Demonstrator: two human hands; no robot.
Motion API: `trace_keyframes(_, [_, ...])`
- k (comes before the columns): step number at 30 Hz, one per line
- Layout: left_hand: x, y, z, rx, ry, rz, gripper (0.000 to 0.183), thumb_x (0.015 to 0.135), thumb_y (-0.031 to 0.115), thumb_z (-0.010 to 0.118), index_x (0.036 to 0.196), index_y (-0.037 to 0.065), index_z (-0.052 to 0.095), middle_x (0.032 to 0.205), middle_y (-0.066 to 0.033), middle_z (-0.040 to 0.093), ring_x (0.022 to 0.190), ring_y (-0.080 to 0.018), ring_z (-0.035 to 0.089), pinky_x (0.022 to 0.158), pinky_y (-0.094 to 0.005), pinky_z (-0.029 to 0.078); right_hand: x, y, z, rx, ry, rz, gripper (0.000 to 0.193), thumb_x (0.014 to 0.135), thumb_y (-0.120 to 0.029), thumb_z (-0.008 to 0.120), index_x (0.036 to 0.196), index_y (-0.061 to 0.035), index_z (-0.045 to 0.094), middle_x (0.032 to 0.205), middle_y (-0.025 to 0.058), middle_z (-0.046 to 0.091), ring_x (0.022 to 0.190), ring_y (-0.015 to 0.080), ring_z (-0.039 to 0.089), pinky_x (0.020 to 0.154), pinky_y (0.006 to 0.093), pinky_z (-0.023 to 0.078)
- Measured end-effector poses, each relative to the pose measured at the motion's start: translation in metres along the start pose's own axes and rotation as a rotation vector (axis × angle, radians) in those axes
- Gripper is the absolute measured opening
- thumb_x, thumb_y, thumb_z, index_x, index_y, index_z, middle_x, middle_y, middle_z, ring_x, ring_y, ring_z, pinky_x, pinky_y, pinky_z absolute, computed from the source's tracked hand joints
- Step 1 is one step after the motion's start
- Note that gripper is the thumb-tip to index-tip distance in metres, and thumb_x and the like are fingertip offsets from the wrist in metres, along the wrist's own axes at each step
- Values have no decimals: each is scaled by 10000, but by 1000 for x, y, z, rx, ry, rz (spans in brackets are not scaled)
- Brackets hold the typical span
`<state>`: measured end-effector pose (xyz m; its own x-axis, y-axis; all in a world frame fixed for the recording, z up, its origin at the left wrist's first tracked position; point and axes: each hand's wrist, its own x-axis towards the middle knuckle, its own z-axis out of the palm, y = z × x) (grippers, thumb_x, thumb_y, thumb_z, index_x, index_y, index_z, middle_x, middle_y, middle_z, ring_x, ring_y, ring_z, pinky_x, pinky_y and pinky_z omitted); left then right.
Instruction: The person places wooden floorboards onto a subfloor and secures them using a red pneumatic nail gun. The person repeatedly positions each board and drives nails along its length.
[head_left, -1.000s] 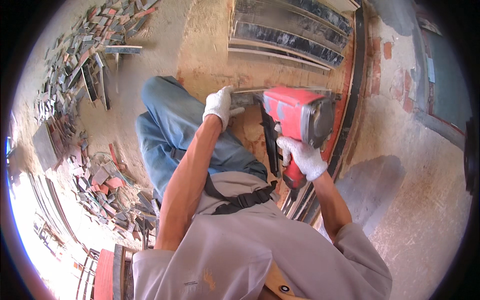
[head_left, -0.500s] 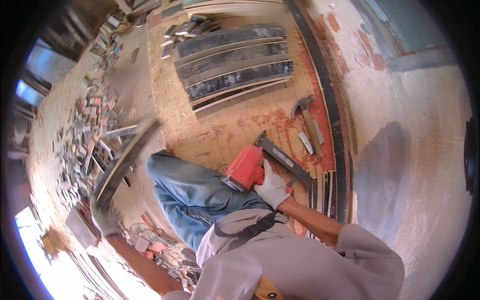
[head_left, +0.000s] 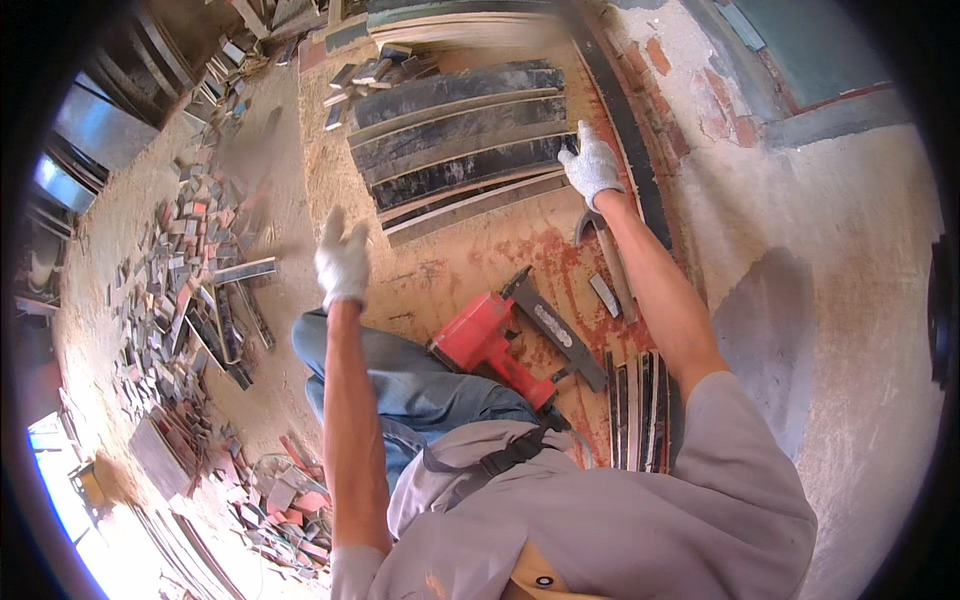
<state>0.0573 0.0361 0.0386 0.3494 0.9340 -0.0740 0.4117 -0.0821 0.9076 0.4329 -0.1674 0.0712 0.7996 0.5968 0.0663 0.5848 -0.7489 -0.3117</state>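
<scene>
Head view: the left hand (head_left: 342,264) is empty, fingers apart; the right hand (head_left: 594,170) is at the right end of the dark strips (head_left: 470,168), its grip unclear. The red nail gun (head_left: 478,340) lies by the thigh (head_left: 390,385), presumably freeing both hands.

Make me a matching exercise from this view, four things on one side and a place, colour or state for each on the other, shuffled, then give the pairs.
1. Nail gun
2. Hammer
3. Left hand
4. Right hand

A. At the right end of the dark boards
B. Blurred, fingers spread
C. Red
D. Partly hidden by the right forearm

Pairs: 1-C, 2-D, 3-B, 4-A
</scene>
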Motion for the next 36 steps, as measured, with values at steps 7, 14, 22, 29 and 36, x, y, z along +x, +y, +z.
trace_keyframes(7, [-35, 28, 21, -198, 210, -40, 411, 863, 56, 792, 1246, -32, 669, 1111, -113, 729, 1021, -175, 681, 934, -310, 540, -90, 25, 10, 448, 200, -204, 386, 814, 20, 779, 1179, -62, 687, 1065, 145, 728, 908, 251, 717, 818, 354, 574])
trace_keyframes(14, [-86, -44, 0, 115, 348, -276, 374, 794, 148, 858, 1077, -28, 689, 968, -86, 720, 869, -173, 662, 848, -307, 547, -130, 27, 33, 489, -61, -293, 189, 840, 48, 644, 974, -66, 713, 948, 158, 736, 880, 313, 726, 795, 399, 572])
trace_keyframes(22, [-74, -60, 10, -59, 295, -279, 383, 761, 161, 860, 1076, -24, 746, 978, -117, 746, 893, -193, 681, 864, -323, 545, -5, 46, 36, 538, -65, 393, 511, 865, -306, 833, 1209, 12, 629, 835, 98, 710, 679, 153, 679, 589, 294, 550])
trace_keyframes(29, [-76, -64, 2, -74, 341, -280, 377, 779, 165, 865, 1085, -22, 747, 993, -120, 753, 894, -190, 686, 850, -324, 550, -43, -1, 2, 1180, -51, 520, 542, 865, -118, 795, 1356, -25, 584, 697, -2, 565, 500, 80, 498, 425, 253, 402])
trace_keyframes(36, [-72, -64, 0, -49, 320, -275, 403, 783, 180, 878, 1103, -19, 736, 989, -122, 750, 904, -193, 683, 839, -334, 547, -99, 8, -46, 1099, -387, 223, 588, 918, -60, 753, 1446, 7, 503, 907, 75, 675, 698, 105, 646, 616, 276, 539])
